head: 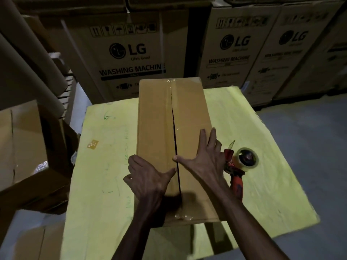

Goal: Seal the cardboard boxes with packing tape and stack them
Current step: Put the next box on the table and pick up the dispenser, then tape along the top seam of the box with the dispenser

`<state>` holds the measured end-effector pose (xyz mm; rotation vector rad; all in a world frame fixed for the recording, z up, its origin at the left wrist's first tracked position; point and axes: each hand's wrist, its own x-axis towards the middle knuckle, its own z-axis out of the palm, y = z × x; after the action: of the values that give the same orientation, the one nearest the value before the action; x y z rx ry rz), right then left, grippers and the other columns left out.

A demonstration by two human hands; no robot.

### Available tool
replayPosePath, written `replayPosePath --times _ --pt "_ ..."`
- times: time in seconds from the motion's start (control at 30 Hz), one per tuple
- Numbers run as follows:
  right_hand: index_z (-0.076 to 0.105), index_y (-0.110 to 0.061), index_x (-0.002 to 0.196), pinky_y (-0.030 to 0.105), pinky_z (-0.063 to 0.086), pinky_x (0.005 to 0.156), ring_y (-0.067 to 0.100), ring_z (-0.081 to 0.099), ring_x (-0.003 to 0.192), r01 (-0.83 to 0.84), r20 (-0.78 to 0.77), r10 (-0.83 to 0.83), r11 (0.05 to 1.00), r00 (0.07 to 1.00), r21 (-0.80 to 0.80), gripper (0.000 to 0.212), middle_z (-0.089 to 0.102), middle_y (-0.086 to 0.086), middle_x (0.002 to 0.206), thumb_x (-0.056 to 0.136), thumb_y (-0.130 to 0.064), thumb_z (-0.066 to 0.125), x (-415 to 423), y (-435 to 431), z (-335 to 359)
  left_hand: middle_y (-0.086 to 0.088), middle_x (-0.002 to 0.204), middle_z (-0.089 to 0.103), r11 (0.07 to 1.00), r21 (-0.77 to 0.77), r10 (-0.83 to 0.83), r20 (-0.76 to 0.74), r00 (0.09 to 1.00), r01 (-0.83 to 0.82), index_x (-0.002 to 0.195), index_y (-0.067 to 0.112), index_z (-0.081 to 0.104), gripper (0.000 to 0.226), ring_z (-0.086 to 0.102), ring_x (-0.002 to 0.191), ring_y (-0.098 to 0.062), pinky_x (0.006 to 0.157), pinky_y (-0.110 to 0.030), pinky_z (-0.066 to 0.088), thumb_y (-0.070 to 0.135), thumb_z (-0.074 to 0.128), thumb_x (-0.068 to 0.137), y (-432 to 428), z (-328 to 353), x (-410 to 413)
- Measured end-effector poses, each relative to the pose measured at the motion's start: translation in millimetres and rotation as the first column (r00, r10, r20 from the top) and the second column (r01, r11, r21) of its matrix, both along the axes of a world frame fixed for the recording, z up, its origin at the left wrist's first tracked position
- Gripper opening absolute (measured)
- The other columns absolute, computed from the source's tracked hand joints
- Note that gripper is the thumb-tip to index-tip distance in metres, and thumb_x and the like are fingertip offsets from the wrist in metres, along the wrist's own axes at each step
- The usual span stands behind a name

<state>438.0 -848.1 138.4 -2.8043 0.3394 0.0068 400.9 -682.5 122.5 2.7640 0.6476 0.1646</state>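
Note:
A long brown cardboard box (155, 117) lies lengthwise on a yellow-green table top (105, 166). Its two top flaps meet at a dark centre seam, with old tape at the far end and near end. My left hand (148, 177) rests on the left flap near the box's left edge, thumb stretched toward the seam. My right hand (202, 156) presses flat on the right flap, fingers spread, thumb at the seam. A red tape dispenser (238, 171) with a clear tape roll lies on the table just right of the box, beside my right wrist.
Tall printed washing-machine cartons (131, 53) stand in a row behind the table. Cardboard tubes (24, 59) and an open brown box (33, 151) crowd the left side. Grey floor (304, 139) shows to the right of the table.

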Motion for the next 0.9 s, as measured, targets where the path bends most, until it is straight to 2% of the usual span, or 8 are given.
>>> replayPosePath --times 0.07,0.2,0.3,0.37,0.53,0.63,0.8,0.9 --pt "0.004 -0.025 0.163 0.059 0.039 0.106 0.038 0.02 0.148 -0.014 -0.006 0.014 0.999 1.0 -0.034 0.137 -0.014 0.009 0.17 0.057 -0.103 0.044 0 -1 -3 -0.01 0.125 0.051 0.999 0.025 0.031 -0.021 0.999 -0.03 0.13 0.002 0.039 0.131 0.057 0.108 -0.028 0.086 -0.046 0.045 0.095 0.07 0.043 -4 -2 1" --pt "0.005 -0.028 0.163 0.061 0.035 0.108 0.039 0.014 0.151 -0.024 0.01 0.024 1.0 1.0 0.003 0.131 -0.019 0.009 0.169 0.06 -0.099 0.046 -1 -5 -6 -0.011 0.143 0.046 0.993 -0.104 0.045 -0.025 0.999 -0.047 0.141 0.005 0.032 0.138 0.052 0.125 -0.033 0.093 -0.051 0.044 0.091 0.075 0.042 -4 -1 0" --pt "0.002 -0.029 0.163 0.067 0.024 0.114 0.041 -0.001 0.155 -0.046 0.011 0.046 0.998 0.999 0.033 0.132 -0.027 0.01 0.167 0.061 -0.1 0.045 -3 -6 -8 -0.009 0.167 0.015 0.996 -0.061 -0.061 -0.013 0.998 0.06 0.159 0.014 0.01 0.146 0.029 0.147 -0.034 0.105 -0.061 0.038 0.088 0.075 0.052 -6 6 -2" --pt "-0.002 -0.03 0.163 0.07 0.017 0.116 0.041 -0.011 0.156 -0.061 0.003 0.061 0.997 0.998 0.041 0.134 -0.032 0.011 0.165 0.06 -0.1 0.046 -3 -8 -8 -0.005 0.172 -0.001 0.984 0.039 -0.169 -0.048 0.984 0.171 0.162 0.018 0.002 0.14 0.011 0.155 -0.033 0.112 -0.066 0.031 0.086 0.069 0.06 -10 10 3" --pt "0.003 -0.031 0.162 0.068 0.021 0.116 0.043 -0.008 0.155 -0.067 -0.014 0.069 0.993 0.998 0.094 0.13 -0.031 0.011 0.166 0.06 -0.092 0.055 2 -11 -3 -0.006 0.173 -0.011 0.963 0.023 -0.259 -0.192 0.947 0.268 0.164 0.022 0.003 0.136 -0.011 0.157 -0.033 0.116 -0.069 0.026 0.089 0.06 0.061 -12 17 17" --pt "0.007 -0.032 0.162 0.066 0.02 0.117 0.042 -0.008 0.155 -0.05 -0.016 0.054 0.984 0.998 0.174 0.126 -0.028 0.01 0.167 0.061 -0.086 0.061 5 -10 4 -0.004 0.173 -0.012 0.962 -0.016 -0.271 -0.201 0.941 0.274 0.164 0.024 0.007 0.133 -0.013 0.158 -0.033 0.115 -0.068 0.028 0.086 0.064 0.062 -8 25 19" --pt "0.015 -0.034 0.16 0.062 0.023 0.117 0.036 0.001 0.156 -0.051 0.019 0.048 0.949 0.999 0.311 0.116 -0.009 0.01 0.172 0.067 -0.084 0.062 10 -9 18 0.005 0.174 0.001 0.937 -0.253 -0.266 -0.077 0.961 0.24 0.165 0.031 0.017 0.125 -0.004 0.16 -0.025 0.118 -0.067 0.027 0.081 0.062 0.06 0 40 20" --pt "0.017 -0.038 0.16 0.059 0.023 0.118 0.035 0.001 0.156 -0.068 0.03 0.062 0.959 0.998 0.274 0.111 -0.003 0.007 0.172 0.068 -0.084 0.061 12 -10 14 0.009 0.174 0.004 0.941 -0.205 -0.283 -0.042 0.958 0.268 0.163 0.035 0.023 0.117 -0.003 0.159 -0.026 0.117 -0.065 0.025 0.083 0.052 0.06 -3 39 17"
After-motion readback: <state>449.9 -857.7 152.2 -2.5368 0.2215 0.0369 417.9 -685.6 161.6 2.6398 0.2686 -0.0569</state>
